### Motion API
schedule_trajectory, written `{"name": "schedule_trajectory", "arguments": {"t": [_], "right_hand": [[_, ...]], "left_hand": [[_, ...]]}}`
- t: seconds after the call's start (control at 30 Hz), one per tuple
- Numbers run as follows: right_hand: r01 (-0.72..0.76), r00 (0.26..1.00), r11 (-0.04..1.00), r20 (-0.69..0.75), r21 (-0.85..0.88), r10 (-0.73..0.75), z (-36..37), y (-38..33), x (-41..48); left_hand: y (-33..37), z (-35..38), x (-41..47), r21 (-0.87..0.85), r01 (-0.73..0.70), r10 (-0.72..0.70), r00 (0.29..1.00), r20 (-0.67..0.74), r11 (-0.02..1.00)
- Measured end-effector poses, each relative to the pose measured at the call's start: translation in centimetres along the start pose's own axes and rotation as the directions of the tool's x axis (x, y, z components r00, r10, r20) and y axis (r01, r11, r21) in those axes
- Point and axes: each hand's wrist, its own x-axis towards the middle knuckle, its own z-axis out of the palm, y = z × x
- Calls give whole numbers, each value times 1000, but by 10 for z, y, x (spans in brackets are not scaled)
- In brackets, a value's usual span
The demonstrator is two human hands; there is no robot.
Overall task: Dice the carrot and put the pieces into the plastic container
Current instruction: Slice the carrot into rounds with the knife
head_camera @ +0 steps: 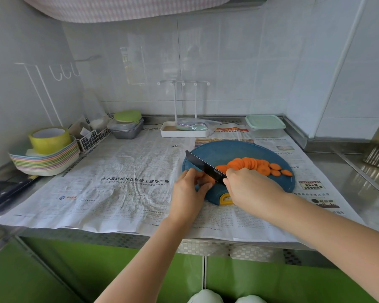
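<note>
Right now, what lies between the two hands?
Head view: the black knife, cutting the carrot end, lies between the left hand and the right hand.

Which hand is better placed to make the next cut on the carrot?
Right. The right hand grips the black knife, its blade against the carrot end; the left hand pinches that end on the blue cutting board.
</note>
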Motion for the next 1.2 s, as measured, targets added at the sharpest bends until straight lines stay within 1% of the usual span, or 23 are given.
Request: {"name": "schedule_trajectory", "arguments": {"t": [0.07, 0.2, 0.37, 0.57, 0.67, 0.77, 0.87, 0.93, 1.1, 1.2], "right_hand": [[3, 999, 1000, 46, -22, -2, -3, -2, 1], [20, 996, 999, 90, -31, -18, -5, 4, 8], [11, 992, 1000, 126, -24, -8, -4, -4, 16], [-8, 978, 1000, 210, -15, 11, -5, -5, 27], [-29, 978, 1000, 209, -5, 30, -2, -8, 31], [-40, 971, 999, 237, -5, 40, 0, -9, 32], [-57, 976, 998, 212, 7, 54, 2, -8, 34], [-54, 969, 999, 241, -9, 54, 0, -13, 35], [-56, 962, 998, 266, -18, 59, -3, -16, 36], [-94, 961, 996, 260, -1, 91, 1, -19, 36]], "left_hand": [[-1, 1, -1, 21, -12, 12, 1000, -4, 1000], [-3, 3, 0, 18, -22, 22, 1000, 9, 1000], [-3, 2, 1, -12, 12, -12, 1000, -3, 1000], [-2, 1, 0, -30, 20, -21, 1000, -6, 999], [-4, 2, 1, -36, 23, -23, 1000, -1, 999], [-4, 1, 1, -32, 4, -4, 1000, -4, 999], [-3, 0, 1, -11, -9, 9, 1000, -2, 1000], [-4, 0, 3, -22, -11, 11, 1000, 1, 1000], [-7, 0, 6, -75, 26, -25, 999, 23, 997], [-6, -4, 8, -102, 67, -64, 997, 38, 992]]}}
